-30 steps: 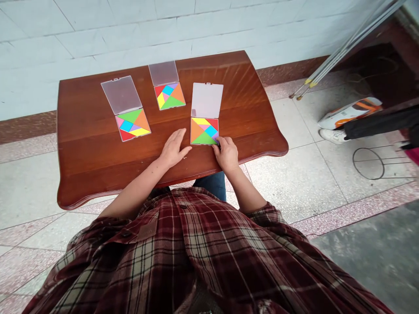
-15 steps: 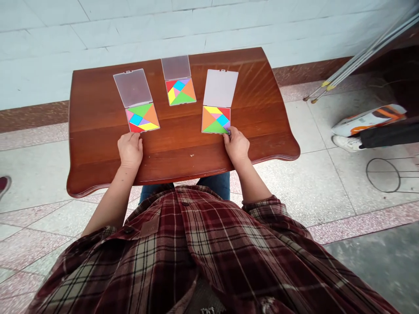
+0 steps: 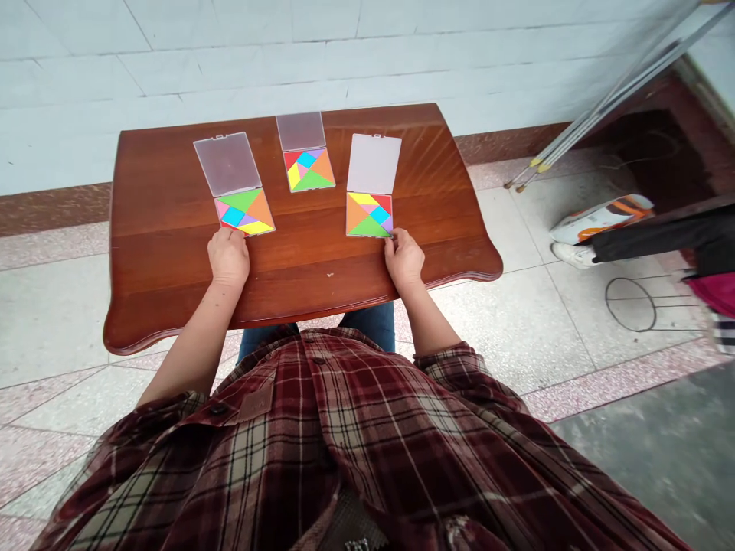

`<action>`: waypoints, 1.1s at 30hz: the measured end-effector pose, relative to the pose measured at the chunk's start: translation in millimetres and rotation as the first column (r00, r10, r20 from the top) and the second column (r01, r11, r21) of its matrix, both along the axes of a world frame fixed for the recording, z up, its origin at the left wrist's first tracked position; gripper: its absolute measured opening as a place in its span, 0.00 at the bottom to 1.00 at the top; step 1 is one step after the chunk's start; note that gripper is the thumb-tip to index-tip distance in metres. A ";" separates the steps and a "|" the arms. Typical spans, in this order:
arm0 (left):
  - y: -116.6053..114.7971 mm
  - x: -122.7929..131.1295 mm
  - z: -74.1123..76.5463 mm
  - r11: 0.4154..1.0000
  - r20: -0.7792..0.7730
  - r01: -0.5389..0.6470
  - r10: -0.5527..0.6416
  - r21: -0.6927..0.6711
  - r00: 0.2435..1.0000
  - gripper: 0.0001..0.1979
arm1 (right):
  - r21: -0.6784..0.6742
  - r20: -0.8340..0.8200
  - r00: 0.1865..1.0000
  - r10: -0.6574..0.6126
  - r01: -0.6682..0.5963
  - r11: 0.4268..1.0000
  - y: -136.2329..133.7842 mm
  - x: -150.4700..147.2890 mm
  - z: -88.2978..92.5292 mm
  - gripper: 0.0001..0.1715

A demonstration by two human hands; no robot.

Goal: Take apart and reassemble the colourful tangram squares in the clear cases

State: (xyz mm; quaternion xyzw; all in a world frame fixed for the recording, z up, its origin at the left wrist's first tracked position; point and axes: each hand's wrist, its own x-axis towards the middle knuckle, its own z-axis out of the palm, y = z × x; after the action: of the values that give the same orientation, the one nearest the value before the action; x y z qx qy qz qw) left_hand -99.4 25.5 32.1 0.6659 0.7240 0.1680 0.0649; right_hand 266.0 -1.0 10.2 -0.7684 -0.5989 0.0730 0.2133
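Note:
Three tangram sets in clear hinged cases lie on the wooden table, lids folded back towards the wall. My left hand (image 3: pixel 228 256) is closed at the near left corner of the left tangram case (image 3: pixel 246 212), its fingers covering part of the red piece. At the near right corner of the right tangram case (image 3: pixel 369 215), my right hand (image 3: pixel 405 258) pinches the edge between thumb and fingers. Farther back, between these two, sits the middle tangram case (image 3: pixel 308 170), touched by neither hand. Coloured pieces fill all three trays.
The brown table (image 3: pixel 310 264) has a curved front edge and stands by a pale tiled wall (image 3: pixel 241 76). To the right are crutches (image 3: pixel 551 149), a white and orange bag (image 3: pixel 602 218), another person's leg (image 3: pixel 643 236) and a wire hoop frame (image 3: pixel 630 304).
The view has shifted, showing more of the right side and the other person. My left hand has moved slightly forward over its case's corner. My right hand stays at its corner.

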 end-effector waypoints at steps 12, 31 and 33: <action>-43.5 19.0 -2.8 0.997 0.028 0.032 -0.034 0.064 0.999 0.07 | -0.046 -0.019 1.000 -0.012 0.011 0.999 -1.1 0.5 5.6 0.18; -121.8 76.0 4.1 0.914 0.015 0.394 -0.395 -0.101 0.919 0.11 | 0.070 -0.253 0.909 0.332 -0.325 0.943 -33.6 -50.5 10.1 0.16; -119.2 70.1 3.3 0.909 0.072 0.414 -0.411 -0.041 0.909 0.11 | 0.018 -0.244 0.837 0.490 -0.501 0.865 -43.4 -70.3 16.2 0.17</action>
State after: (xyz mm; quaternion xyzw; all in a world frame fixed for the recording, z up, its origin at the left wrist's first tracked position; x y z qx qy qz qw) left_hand -29.3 -93.8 35.4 0.7962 0.5690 0.1507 0.1399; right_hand 195.7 -44.3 26.4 -0.5776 -0.7449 0.2319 0.2404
